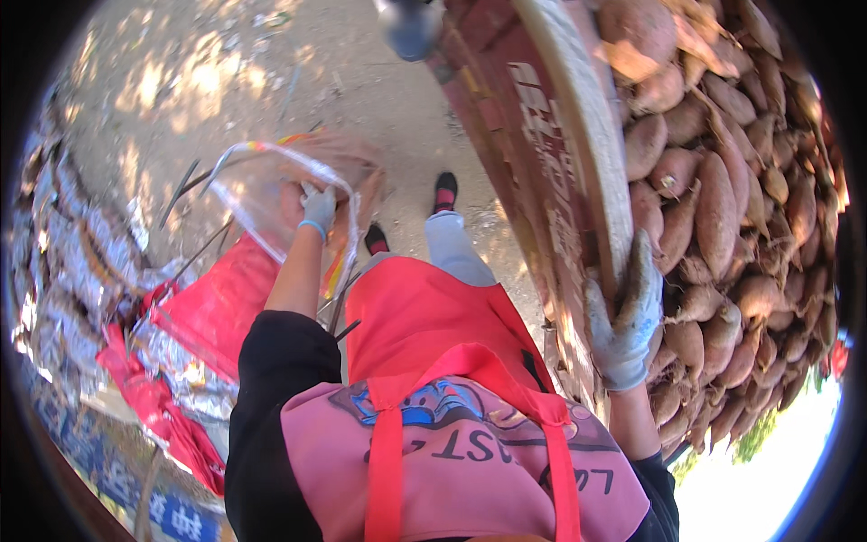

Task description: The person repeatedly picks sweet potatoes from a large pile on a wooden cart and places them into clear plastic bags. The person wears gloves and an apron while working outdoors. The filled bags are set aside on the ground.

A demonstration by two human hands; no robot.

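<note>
My left hand (pixel 317 207), in a pale work glove, reaches into the mouth of a clear plastic bag (pixel 237 186) with a white rim. A reddish-brown thing (pixel 291 203), perhaps a sweet potato, shows beside its fingers; whether the hand grips it is unclear. My right hand (pixel 624 325), in a soiled glove, straddles the top edge of a cargo bed's side board (pixel 599 156), thumb outside and fingers inside. Close by its fingers lie heaped sweet potatoes (pixel 718 203), which fill the bed.
A red mesh sack (pixel 223 305) and dark rods stand near the bag. Silvery crumpled sheeting (pixel 81 271) lies at the far left, above a blue banner (pixel 169 511) with writing. Bare, sun-dappled ground (pixel 203 81) stretches ahead of my feet. The red side panel (pixel 521 169) runs along my right.
</note>
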